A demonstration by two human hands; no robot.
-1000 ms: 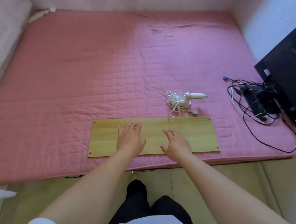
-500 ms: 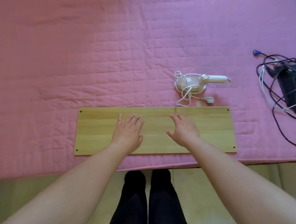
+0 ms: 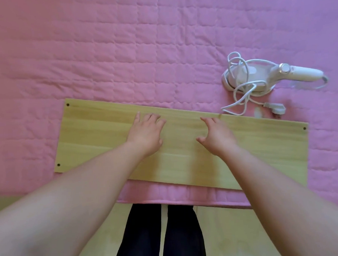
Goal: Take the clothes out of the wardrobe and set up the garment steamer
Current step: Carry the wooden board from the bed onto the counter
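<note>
The scene was bright and evenly lit by soft, diffuse light, with no glare. The pink bedspread (image 3: 121, 52) shifted in colour, warmer pink beyond the left hand (image 3: 147, 135) and cooler violet beyond the right hand (image 3: 217, 137). Faint shadows lay on the wooden board (image 3: 263, 152) beneath both forearms. The right hand looked slightly motion-blurred. Wide-angle distortion swelled the forearms nearest the camera and bent the board's edges.
</note>
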